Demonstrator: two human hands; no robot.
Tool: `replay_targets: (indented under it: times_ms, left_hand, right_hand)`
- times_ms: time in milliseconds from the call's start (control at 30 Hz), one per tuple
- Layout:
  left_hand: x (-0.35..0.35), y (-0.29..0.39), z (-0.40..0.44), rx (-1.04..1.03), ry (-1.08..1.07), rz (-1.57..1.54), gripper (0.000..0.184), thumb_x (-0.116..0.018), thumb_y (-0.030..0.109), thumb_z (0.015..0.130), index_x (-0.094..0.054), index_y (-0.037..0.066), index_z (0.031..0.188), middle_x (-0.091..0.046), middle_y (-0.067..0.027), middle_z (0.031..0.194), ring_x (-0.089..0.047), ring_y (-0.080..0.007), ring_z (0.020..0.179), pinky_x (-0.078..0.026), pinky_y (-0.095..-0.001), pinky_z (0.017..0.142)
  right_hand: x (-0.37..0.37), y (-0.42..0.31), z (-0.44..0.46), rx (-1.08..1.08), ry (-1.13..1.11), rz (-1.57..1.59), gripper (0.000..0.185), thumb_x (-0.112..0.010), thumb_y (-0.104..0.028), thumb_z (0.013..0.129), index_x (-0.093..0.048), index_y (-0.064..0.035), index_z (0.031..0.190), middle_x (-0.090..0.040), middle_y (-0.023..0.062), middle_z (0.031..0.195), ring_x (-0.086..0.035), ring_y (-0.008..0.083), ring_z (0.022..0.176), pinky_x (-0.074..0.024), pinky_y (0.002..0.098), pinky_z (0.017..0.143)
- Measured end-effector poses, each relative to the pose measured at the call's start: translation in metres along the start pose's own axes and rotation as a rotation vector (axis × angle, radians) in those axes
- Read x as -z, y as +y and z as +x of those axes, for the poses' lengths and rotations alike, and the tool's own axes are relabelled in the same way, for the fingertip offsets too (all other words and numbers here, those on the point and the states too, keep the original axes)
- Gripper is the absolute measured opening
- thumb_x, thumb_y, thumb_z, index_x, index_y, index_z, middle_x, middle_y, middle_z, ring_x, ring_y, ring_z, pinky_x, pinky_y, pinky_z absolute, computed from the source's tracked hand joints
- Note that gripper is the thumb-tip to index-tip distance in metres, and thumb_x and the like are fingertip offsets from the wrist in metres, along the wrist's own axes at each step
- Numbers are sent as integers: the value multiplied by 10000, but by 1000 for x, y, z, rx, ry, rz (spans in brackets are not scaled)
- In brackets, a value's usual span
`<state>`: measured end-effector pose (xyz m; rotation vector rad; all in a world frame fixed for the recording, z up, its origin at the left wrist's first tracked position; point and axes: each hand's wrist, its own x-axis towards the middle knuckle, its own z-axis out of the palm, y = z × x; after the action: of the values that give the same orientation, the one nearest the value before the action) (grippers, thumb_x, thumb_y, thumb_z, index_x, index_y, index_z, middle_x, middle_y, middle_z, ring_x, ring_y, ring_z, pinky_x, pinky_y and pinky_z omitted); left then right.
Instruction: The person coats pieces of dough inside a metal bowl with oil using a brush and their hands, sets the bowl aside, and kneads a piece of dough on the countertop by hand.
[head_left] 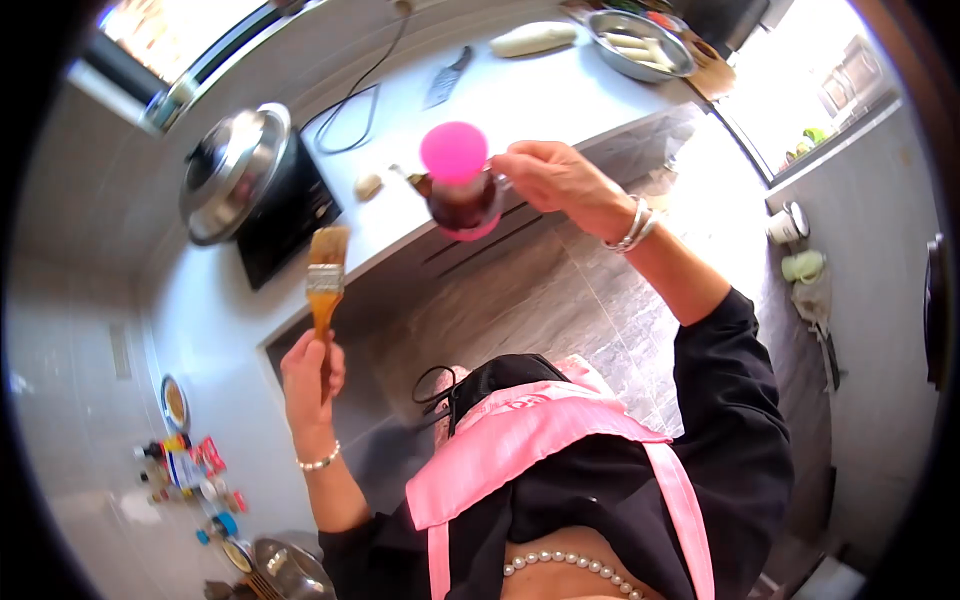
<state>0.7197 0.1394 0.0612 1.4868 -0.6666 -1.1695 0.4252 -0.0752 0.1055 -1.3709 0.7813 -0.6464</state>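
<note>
My left hand point(313, 375) is closed around the wooden handle of a flat bristle brush point(325, 280), bristles up, near the counter's front edge. Raised over that edge, my right hand point(560, 185) grips a see-through jug point(465, 205) at its side. The jug has a bright pink lid point(455, 152) and dark contents; my fingers hide where they grip it, and it is slightly blurred. Close to the jug, a small pale lump point(368, 185), too blurred to name, lies on the counter.
A lidded steel pot point(240, 160) stands on a black cooktop point(285, 235) at left. Toward the back lie a cleaver point(446, 80), a long white radish point(533, 39) and a metal bowl point(682, 66) of pale peeled pieces. Bottles and packets point(185, 468) sit at lower left.
</note>
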Motion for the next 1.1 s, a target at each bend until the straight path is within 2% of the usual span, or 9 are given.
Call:
replay_targets:
  times_ms: [200, 333, 400, 600, 800, 833, 933, 967, 1100]
  left_hand:
    - [-147, 31, 125, 82, -316, 135, 172, -453, 135, 900, -556, -3, 888, -504, -32, 568, -405, -56, 407, -293, -179, 350]
    - [-252, 44, 210, 36, -457, 200, 171, -476, 122, 849, -576, -9, 803, -533, -37, 570, -410, -68, 407, -308, -203, 359]
    - [-304, 51, 250, -14, -547, 235, 171, -482, 109, 836, -579, -7, 758, -545, -42, 578, -417, -73, 407, -317, -211, 368]
    - [-437, 67, 340, -14, -732, 160, 181, -485, 99, 811, -587, -10, 709, -567, -53, 585, -440, -68, 423, -325, -210, 372]
    - [-528, 65, 393, 34, -765, 186, 181, -492, 135, 841, -596, 7, 768, -562, -46, 606, -441, -61, 434, -322, -197, 378]
    - [-542, 64, 398, 27, -760, 186, 179, -492, 133, 840, -596, 6, 769, -562, -46, 605, -440, -61, 434, -321, -197, 378]
    - [-575, 56, 408, 45, -702, 178, 175, -495, 129, 836, -597, 1, 776, -561, -48, 602, -440, -61, 434, -318, -197, 375]
    - [-584, 55, 409, 55, -674, 175, 173, -498, 128, 833, -599, -2, 780, -562, -49, 601, -442, -61, 433, -317, -198, 373]
    - [-622, 52, 409, 90, -551, 123, 183, -513, 119, 807, -598, -1, 698, -570, -50, 577, -457, -69, 428, -328, -217, 370]
  right_hand:
    - [161, 16, -18, 105, 268, 92, 266, -599, -357, 890, -635, -96, 929, -412, -86, 528, -340, 5, 442, -251, 167, 386]
    - [238, 8, -12, 140, 468, 51, 242, -594, -354, 894, -606, -113, 900, -386, -86, 557, -312, 3, 442, -233, 154, 390]
    - [280, 6, -2, 134, 492, -36, 233, -586, -349, 900, -585, -119, 858, -383, -83, 568, -303, -6, 446, -226, 156, 390]
    - [386, -19, 29, -1, 549, -160, 313, -570, -348, 907, -637, -86, 1065, -372, -85, 558, -303, 0, 459, -212, 159, 394]
    - [478, -37, 67, -113, 634, -443, 318, -550, -374, 912, -661, -87, 992, -365, -89, 525, -283, -2, 445, -195, 167, 395]
    - [493, -40, 69, -98, 588, -430, 282, -554, -374, 905, -644, -115, 841, -369, -92, 517, -279, -6, 441, -194, 168, 392]
    - [541, -42, 88, -182, 475, -482, 335, -601, -438, 859, -572, -136, 718, -375, -93, 550, -322, -5, 510, -197, 176, 430]
    - [555, -47, 94, -261, 434, -499, 322, -615, -418, 855, -609, -110, 762, -420, -80, 585, -376, 0, 564, -268, 180, 469]
    - [601, -51, 117, -290, 334, -525, 296, -640, -361, 848, -663, -67, 860, -532, -63, 734, -458, 6, 712, -370, 192, 632]
